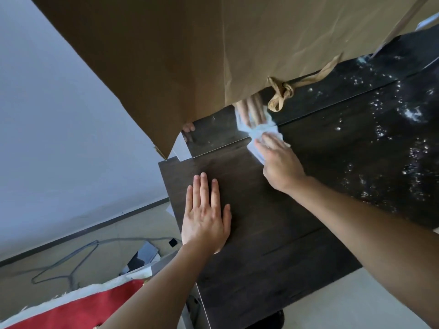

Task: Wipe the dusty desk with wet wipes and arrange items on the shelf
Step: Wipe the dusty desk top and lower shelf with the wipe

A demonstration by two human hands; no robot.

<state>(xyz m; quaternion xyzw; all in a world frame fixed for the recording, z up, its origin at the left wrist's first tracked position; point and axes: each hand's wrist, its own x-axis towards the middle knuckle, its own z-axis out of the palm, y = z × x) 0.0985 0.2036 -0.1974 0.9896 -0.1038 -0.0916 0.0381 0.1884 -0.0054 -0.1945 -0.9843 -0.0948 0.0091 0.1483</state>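
Observation:
A dark wooden desk (261, 233) fills the middle of the head view. My right hand (279, 160) presses a crumpled white wet wipe (257, 138) onto the desk at its far edge, where a glossy black panel (213, 136) mirrors the hand and wipe. Flat on the desk's near left part, fingers straight and spread, rests my left hand (205, 217), holding nothing. White dust specks (380, 129) cover the right part of the desk and the panel behind it.
A large brown paper bag (190, 48) with a knotted ribbon handle (281, 91) hangs over the desk's far side and hides what is behind. On the floor to the left lie a grey cable (71, 260) and a red cloth with a white border (83, 307).

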